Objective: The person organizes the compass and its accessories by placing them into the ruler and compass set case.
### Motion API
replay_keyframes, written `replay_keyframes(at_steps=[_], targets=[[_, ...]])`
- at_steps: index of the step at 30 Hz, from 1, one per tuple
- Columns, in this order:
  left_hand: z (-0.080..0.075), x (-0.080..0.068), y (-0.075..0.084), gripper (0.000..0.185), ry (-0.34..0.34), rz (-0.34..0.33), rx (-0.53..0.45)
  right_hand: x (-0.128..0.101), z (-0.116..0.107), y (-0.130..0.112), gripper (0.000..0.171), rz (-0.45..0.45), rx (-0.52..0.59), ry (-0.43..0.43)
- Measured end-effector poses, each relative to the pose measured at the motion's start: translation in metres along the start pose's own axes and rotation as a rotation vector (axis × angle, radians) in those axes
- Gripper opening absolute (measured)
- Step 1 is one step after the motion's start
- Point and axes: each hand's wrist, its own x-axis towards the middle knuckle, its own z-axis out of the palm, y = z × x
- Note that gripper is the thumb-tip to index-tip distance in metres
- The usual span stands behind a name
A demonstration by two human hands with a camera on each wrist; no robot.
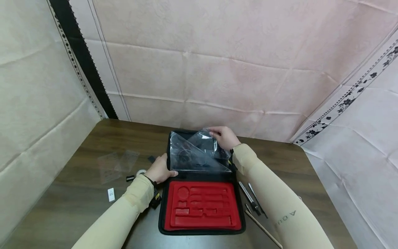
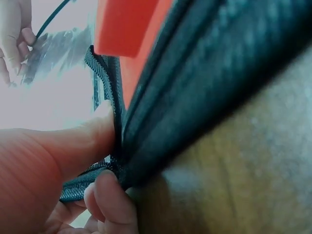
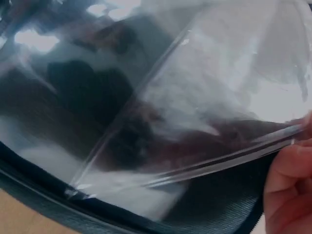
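A black zip case (image 1: 161, 216) lies open, with a red moulded tray (image 1: 202, 221) in its near half. Over the inside of the raised lid is a clear plastic sheet (image 1: 189, 157), folded diagonally. My left hand (image 1: 159, 169) grips the lid's left side near the hinge; in the left wrist view its thumb (image 2: 87, 141) lies inside the zipped edge (image 2: 195, 92) and the fingers beneath. At the lid's top right, my right hand (image 1: 227, 138) pinches the sheet's upper corner. The right wrist view shows that plastic (image 3: 209, 92) pulled up from the dark lid.
Left of the case are clear plastic bags (image 1: 116, 166), a small white block (image 1: 111, 194), a small black piece (image 1: 130, 178) and a white ring (image 1: 141, 172). Metal drawing tools (image 1: 248, 197) and a thin wooden stick (image 1: 264, 230) lie on the right. Cloth (image 1: 202, 69) hangs behind the table.
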Motion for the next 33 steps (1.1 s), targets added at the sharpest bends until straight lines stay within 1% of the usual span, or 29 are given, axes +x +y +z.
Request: replay_keyframes(at_steps=[2,4,11,14,19,23,26,27,30,33], targets=[[-0.001,-0.001,0.000,0.090,0.002,0.003,-0.001,0.000,0.003,0.000,0.032,-0.026,-0.013,-0.010],[-0.001,-0.001,0.000,0.090,0.004,0.003,0.002,-0.001,0.005,0.000,0.032,-0.030,-0.023,-0.012],[0.002,0.001,0.002,0.085,0.002,0.022,0.012,0.001,-0.003,0.001,0.030,-0.040,-0.002,0.035],[0.003,0.000,0.002,0.084,0.003,0.024,0.010,0.003,-0.004,0.001,0.031,-0.038,0.002,0.015],[0.001,0.001,0.002,0.088,-0.029,0.022,0.037,0.006,0.002,-0.002,0.032,-0.040,0.008,-0.037],[-0.002,0.001,0.002,0.085,-0.038,0.034,0.047,0.008,0.008,-0.008,0.029,-0.018,-0.069,-0.036],[-0.002,0.001,0.002,0.084,-0.036,0.040,0.044,0.007,0.011,-0.017,0.020,0.013,-0.130,-0.049],[-0.002,0.001,0.003,0.084,-0.036,0.041,0.042,0.006,0.011,-0.020,0.017,0.025,-0.128,-0.061],[-0.002,0.000,0.004,0.087,-0.037,0.035,0.043,0.006,0.007,-0.026,0.012,0.045,-0.055,-0.098],[-0.001,0.000,0.005,0.090,-0.043,0.023,0.048,0.007,0.002,-0.027,0.010,0.062,0.023,-0.120]])
